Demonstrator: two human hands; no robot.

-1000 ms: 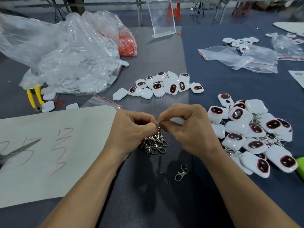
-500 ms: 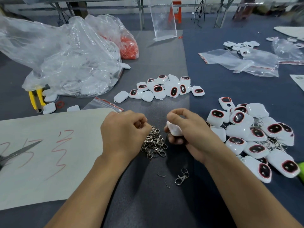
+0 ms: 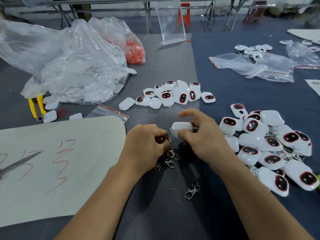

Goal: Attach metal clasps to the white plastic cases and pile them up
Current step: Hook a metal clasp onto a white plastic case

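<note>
We're seeing the white case (image 3: 182,128) held off the table in the right hand (image 3: 204,139), thumb under it, fingers behind, index finger lifted clear above. Half a second ago it was tucked lower in that hand and mostly covered; now it's raised and its broad face is showing. A second ago both hands were pinched together on one clasp, so they've since separated.

The left hand (image 3: 147,146) is curled closed over the clasp pile (image 3: 167,157), fingertips pinching a clasp ring at the pile's top edge, just beside the case but not touching it. It's sitting lower on the pile than before.

A loose clasp (image 3: 191,190) is lying nearer us on the grey mat (image 3: 166,219), with two small wire bits beside it, all unchanged.

The finished pile (image 3: 270,148), cases with clasps on, is sitting just right of the right hand. The unclasped cases (image 3: 171,96) are lying beyond the hands, well apart. The white sheet (image 3: 52,163) with red marks is lying left, scissors (image 3: 19,163) on it. The big plastic bag (image 3: 69,66) is sitting far left.
</note>
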